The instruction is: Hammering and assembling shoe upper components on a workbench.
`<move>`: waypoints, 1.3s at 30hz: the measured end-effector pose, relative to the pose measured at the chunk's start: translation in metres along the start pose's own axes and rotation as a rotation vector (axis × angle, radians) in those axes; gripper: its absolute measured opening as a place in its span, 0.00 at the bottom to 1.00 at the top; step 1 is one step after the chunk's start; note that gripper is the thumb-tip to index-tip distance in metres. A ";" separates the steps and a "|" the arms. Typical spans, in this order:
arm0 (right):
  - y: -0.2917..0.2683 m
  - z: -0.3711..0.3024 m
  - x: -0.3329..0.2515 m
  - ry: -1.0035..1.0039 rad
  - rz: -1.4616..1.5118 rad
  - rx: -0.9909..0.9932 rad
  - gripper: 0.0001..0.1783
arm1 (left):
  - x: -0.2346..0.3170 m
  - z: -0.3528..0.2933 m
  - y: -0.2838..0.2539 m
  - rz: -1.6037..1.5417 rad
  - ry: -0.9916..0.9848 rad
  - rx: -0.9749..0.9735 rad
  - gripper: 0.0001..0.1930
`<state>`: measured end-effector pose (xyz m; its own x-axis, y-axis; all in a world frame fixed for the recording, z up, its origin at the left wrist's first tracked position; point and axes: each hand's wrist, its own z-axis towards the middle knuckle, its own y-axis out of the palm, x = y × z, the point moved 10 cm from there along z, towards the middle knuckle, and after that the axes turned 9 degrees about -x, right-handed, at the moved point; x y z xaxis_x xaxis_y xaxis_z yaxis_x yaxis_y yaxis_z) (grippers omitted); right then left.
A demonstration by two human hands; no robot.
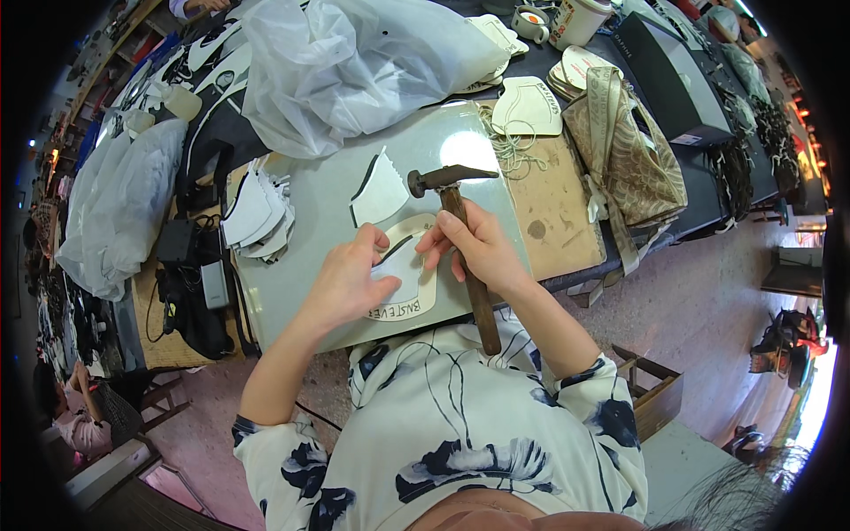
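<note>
In my right hand [482, 248] is a hammer [479, 305], its wooden handle held against the palm and its dark metal head pointing away from me. The fingertips of that hand hang over a cream, rounded template [423, 296] with dark lettering. A white cut piece with a black edge strip [396, 250] lies on the template. My left hand [347, 273] is at the template's left side, fingers curled near the strip and thumb apart from them. Just beyond lies another white piece with a black edge [379, 190]. Under everything is a smooth grey-green board [301, 292].
Stacked white pieces [258, 212] sit left of the board, near a black power adapter [181, 241]. A big translucent plastic bag [354, 75] covers the back. Rightward are tangled string [515, 150], a patterned bag [624, 155] and a black box [673, 80]. A person [84, 407] sits far left.
</note>
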<state>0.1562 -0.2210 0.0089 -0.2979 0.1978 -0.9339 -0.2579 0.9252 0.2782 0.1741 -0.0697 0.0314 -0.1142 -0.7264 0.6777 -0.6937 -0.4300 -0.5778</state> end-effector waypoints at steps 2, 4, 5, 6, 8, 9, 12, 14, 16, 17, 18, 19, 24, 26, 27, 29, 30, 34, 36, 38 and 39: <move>0.003 0.000 -0.001 -0.002 -0.038 -0.021 0.14 | 0.006 0.002 -0.001 0.047 0.023 -0.013 0.26; 0.007 0.002 -0.001 -0.006 -0.076 -0.042 0.13 | 0.007 0.004 -0.002 0.052 0.025 -0.022 0.26; 0.012 0.004 0.003 0.028 -0.203 -0.080 0.13 | 0.007 0.004 -0.001 0.056 0.029 -0.031 0.26; 0.017 0.005 0.006 0.063 -0.330 -0.118 0.12 | 0.006 0.003 0.000 0.055 0.027 -0.030 0.26; 0.020 0.006 0.004 0.086 -0.346 -0.112 0.12 | 0.007 0.001 0.000 0.077 0.069 0.001 0.27; 0.019 0.007 0.003 0.106 -0.364 -0.101 0.12 | 0.009 -0.001 0.003 0.077 0.069 0.004 0.27; 0.021 0.010 0.002 0.036 -0.453 -0.117 0.13 | 0.011 -0.009 0.007 0.262 0.040 0.036 0.26; 0.022 0.008 0.001 0.090 -0.434 -0.100 0.13 | 0.005 -0.018 -0.011 0.249 0.050 0.193 0.24; 0.020 0.007 0.005 0.141 -0.412 -0.077 0.13 | -0.016 -0.018 -0.024 0.026 -0.005 0.136 0.22; 0.017 0.008 0.005 0.095 -0.435 -0.072 0.13 | -0.030 -0.017 -0.024 -0.196 -0.054 0.075 0.21; 0.018 0.009 0.002 0.049 -0.458 -0.074 0.13 | -0.035 -0.019 -0.026 -0.198 -0.062 0.082 0.21; 0.020 0.008 0.001 0.050 -0.457 -0.083 0.13 | -0.037 -0.019 -0.025 -0.250 -0.023 0.078 0.21; 0.020 0.006 -0.001 0.135 -0.479 -0.056 0.12 | -0.043 -0.016 -0.022 -0.294 -0.017 0.047 0.21; 0.020 0.006 -0.001 0.124 -0.486 -0.054 0.12 | -0.040 -0.014 -0.021 -0.229 -0.015 0.021 0.20; 0.021 0.006 -0.002 0.113 -0.493 -0.053 0.13 | -0.040 -0.014 -0.021 -0.229 -0.015 0.020 0.20; 0.020 0.005 0.000 0.120 -0.478 -0.047 0.13 | -0.038 -0.012 -0.020 -0.199 -0.013 -0.003 0.20; 0.020 0.005 0.001 0.126 -0.462 -0.044 0.13 | -0.038 -0.012 -0.021 -0.199 -0.015 -0.002 0.20; 0.019 0.003 -0.001 0.137 -0.431 0.000 0.14 | -0.022 -0.010 -0.022 -0.069 0.007 -0.026 0.18; 0.019 0.004 -0.003 0.091 -0.475 -0.003 0.14 | -0.017 -0.010 -0.021 -0.010 -0.004 -0.031 0.18; 0.021 0.003 -0.003 0.085 -0.474 -0.007 0.14 | -0.011 -0.011 -0.019 0.071 0.027 -0.043 0.18; 0.020 0.003 -0.003 0.082 -0.473 -0.006 0.14 | -0.008 -0.011 -0.020 0.071 0.028 -0.044 0.18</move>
<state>0.1549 -0.2017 0.0168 -0.2178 -0.2709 -0.9376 -0.3877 0.9057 -0.1716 0.1810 -0.0492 0.0422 -0.1840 -0.7386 0.6485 -0.7139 -0.3531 -0.6047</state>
